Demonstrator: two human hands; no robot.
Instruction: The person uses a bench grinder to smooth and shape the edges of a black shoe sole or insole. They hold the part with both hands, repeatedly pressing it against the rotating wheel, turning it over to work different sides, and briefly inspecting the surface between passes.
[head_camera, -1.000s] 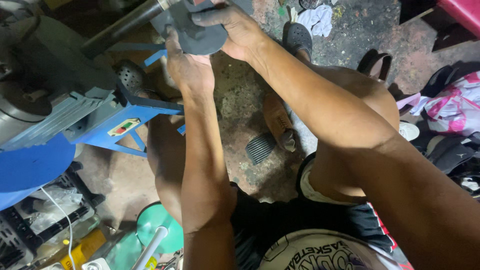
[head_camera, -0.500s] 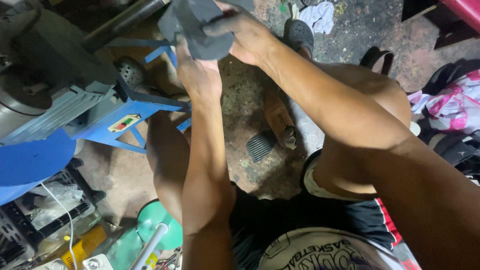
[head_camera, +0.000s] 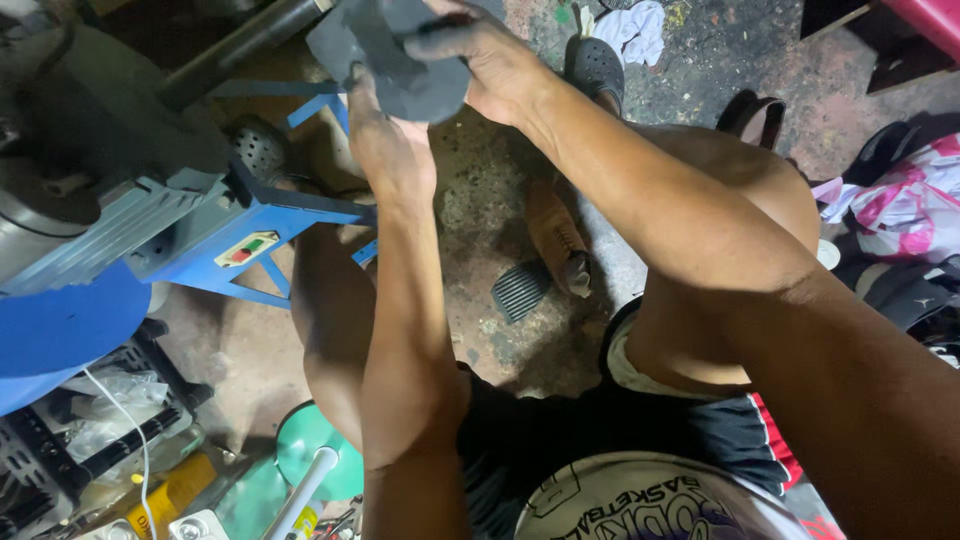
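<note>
Up at the top of my view, I hold a dark grey sole-shaped piece (head_camera: 385, 55) between both hands. It looks like a flat, thick slab of rubbery stuff with rounded ends, tilted so that one broad face turns towards me. My left hand (head_camera: 390, 150) comes up from below it: the wrist is straight, the back of the hand faces me, and the fingers close on the lower edge of the slab, mostly hidden behind it. My right hand (head_camera: 490, 60) reaches across from the right and clamps over the slab's upper right part, thumb and fingers wrapped on it, knuckles dark with grime. So the piece sits between the two hands, touching both, above the left and just to the left of the right, held clear of the floor.

Beside it on the left stands a blue machine frame (head_camera: 250, 235) with a grey motor housing (head_camera: 90, 150) on top; a dark bar (head_camera: 240, 45) slants up just beside the slab, though I cannot tell whether the two touch. Under my arms lies the stained concrete floor (head_camera: 480, 210), with a small ribbed black pad (head_camera: 520, 290) on it. A dark sandal (head_camera: 595, 65) and a white rag (head_camera: 630, 30) lie further off, near the top edge.
</note>
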